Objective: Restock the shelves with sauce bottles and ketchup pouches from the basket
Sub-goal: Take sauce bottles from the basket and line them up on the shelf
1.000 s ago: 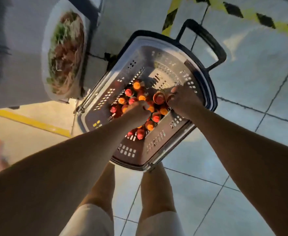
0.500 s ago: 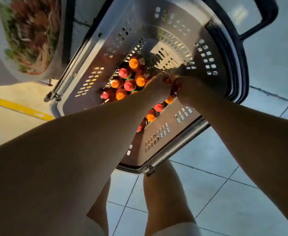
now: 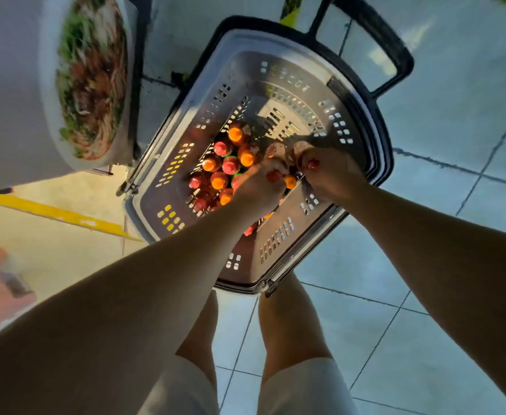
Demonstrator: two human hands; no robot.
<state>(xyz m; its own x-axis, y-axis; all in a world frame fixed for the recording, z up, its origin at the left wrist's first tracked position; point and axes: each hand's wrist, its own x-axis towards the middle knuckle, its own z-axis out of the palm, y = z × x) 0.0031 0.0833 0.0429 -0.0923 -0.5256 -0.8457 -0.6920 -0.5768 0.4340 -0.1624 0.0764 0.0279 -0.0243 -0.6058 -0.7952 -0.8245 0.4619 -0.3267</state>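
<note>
Grey perforated plastic shopping basket [image 3: 185, 115] sits on the pale tiled floor [image 3: 425, 339], ahead of the person's knees. Red- and orange-capped sauce bottles [image 3: 230, 166] stand packed in its left half. Both hands are inside, left hand [image 3: 257, 190] just beside right hand [image 3: 332, 178].

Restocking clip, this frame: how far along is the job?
Early, by the look of it. Done: nothing can be confirmed, since no shelf is in view. In hand: the left hand and right hand are both down in the basket, each gripping sauce bottles by their caps. Left: many red- and orange-capped bottles stand in the basket. No ketchup pouches can be made out.
</note>
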